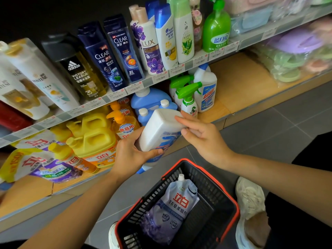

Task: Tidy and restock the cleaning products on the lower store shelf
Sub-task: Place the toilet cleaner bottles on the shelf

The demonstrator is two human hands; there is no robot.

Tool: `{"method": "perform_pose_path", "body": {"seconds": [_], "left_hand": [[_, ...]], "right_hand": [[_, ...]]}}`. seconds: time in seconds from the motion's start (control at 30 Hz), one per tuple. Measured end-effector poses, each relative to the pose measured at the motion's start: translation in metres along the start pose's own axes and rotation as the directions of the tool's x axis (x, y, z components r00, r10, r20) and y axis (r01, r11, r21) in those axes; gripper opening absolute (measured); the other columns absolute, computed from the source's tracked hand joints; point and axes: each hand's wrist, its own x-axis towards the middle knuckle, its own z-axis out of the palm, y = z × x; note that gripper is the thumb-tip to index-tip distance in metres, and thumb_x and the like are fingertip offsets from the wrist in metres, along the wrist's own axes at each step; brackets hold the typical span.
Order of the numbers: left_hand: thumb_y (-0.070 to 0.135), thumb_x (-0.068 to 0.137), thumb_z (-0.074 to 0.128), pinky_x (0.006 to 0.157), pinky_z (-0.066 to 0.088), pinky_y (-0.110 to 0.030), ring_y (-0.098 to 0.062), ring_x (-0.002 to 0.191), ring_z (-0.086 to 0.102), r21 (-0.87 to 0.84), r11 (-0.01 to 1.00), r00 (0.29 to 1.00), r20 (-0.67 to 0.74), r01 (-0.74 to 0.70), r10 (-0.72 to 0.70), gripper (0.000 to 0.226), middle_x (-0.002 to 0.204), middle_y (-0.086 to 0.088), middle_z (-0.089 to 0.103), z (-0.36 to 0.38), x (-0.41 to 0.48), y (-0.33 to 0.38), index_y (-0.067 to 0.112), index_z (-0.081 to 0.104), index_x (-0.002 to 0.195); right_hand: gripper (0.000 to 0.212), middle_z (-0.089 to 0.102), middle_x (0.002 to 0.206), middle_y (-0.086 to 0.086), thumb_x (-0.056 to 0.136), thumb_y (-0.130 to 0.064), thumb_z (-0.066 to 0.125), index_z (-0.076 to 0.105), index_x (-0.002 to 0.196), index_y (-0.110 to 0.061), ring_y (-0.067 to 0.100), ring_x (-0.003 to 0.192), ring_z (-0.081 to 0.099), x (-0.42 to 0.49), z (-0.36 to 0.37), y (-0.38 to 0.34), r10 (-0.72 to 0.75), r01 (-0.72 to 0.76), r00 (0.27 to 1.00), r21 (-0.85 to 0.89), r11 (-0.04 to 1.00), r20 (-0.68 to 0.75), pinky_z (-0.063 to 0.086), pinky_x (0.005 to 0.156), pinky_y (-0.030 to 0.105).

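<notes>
My left hand (pixel 131 155) has its fingers wrapped round the white bottle (pixel 158 132), held base-up in front of the lower shelf (pixel 242 90). My right hand (pixel 199 133) steadies its base, fingers loosely spread. Restocking step, I'd say; next, flip it upright beside the spray bottles (pixel 186 97). Smooth hard plastic, boxy base. Soft pouch (pixel 172 209) waits in the basket (pixel 231 203).

Left hand (pixel 132 155) clamped in grip — right hand (pixel 201 135) fingertips touching.
</notes>
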Motion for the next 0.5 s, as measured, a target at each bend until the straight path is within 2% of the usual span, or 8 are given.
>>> {"method": "perform_pose_path", "body": {"seconds": [0.07, 0.13, 0.23, 0.33, 0.5], "left_hand": [[0.037, 0.071, 0.091, 0.083, 0.062, -0.042, -0.016, 0.106, 0.069, -0.017, 1.000, 1.000, -0.001, 0.008, -0.008, 0.070, 0.118, 0.007, 0.072, 0.000, 0.000, 0.000, 0.022, 0.063, 0.133], [0.033, 0.072, 0.092, 0.083, 0.062, -0.044, -0.017, 0.106, 0.070, -0.051, 0.999, 1.000, 0.000, 0.010, -0.010, 0.068, 0.118, 0.006, 0.073, 0.001, 0.001, 0.001, 0.021, 0.064, 0.132], [0.030, 0.072, 0.092, 0.084, 0.061, -0.046, -0.018, 0.106, 0.071, -0.088, 0.996, 1.000, 0.002, 0.010, -0.010, 0.066, 0.117, 0.004, 0.073, 0.001, 0.003, 0.003, 0.020, 0.065, 0.130], [0.033, 0.072, 0.092, 0.082, 0.062, -0.044, -0.018, 0.103, 0.071, -0.111, 0.994, 1.000, 0.015, 0.002, 0.000, 0.063, 0.115, 0.005, 0.074, 0.000, 0.004, 0.004, 0.021, 0.065, 0.127], [0.030, 0.071, 0.092, 0.079, 0.061, -0.027, -0.013, 0.102, 0.073, -0.194, 0.981, 0.998, 0.047, -0.023, 0.033, 0.062, 0.114, 0.010, 0.075, 0.001, 0.005, 0.009, 0.020, 0.066, 0.126]], "right_hand": [[0.045, 0.039, 0.156, -0.002, 0.099, -0.005, 0.056, 0.052, 0.141, -0.022, 0.007, 0.147, 0.030, -0.002, 0.001, -0.001, -0.077, 0.080, 0.996, -0.098, 0.992, 0.038, 0.037, 0.113, 0.023], [0.049, 0.036, 0.158, -0.002, 0.099, -0.008, 0.057, 0.048, 0.146, -0.018, 0.013, 0.150, 0.025, -0.001, 0.001, -0.001, -0.135, 0.148, 0.988, -0.214, 0.966, 0.074, 0.030, 0.120, 0.036], [0.052, 0.035, 0.159, -0.002, 0.098, -0.020, 0.058, 0.044, 0.148, -0.022, 0.021, 0.150, 0.025, 0.002, 0.000, -0.004, -0.207, 0.237, 0.971, -0.375, 0.896, 0.120, 0.026, 0.120, 0.049], [0.053, 0.035, 0.158, -0.001, 0.097, -0.027, 0.057, 0.043, 0.148, -0.024, 0.024, 0.146, 0.026, 0.007, -0.002, -0.009, -0.243, 0.282, 0.959, -0.427, 0.859, 0.146, 0.026, 0.119, 0.047], [0.052, 0.036, 0.158, -0.001, 0.099, -0.022, 0.054, 0.041, 0.150, -0.022, 0.025, 0.144, 0.028, 0.019, -0.007, -0.015, -0.308, 0.388, 0.921, -0.521, 0.760, 0.238, 0.023, 0.120, 0.037]]}}
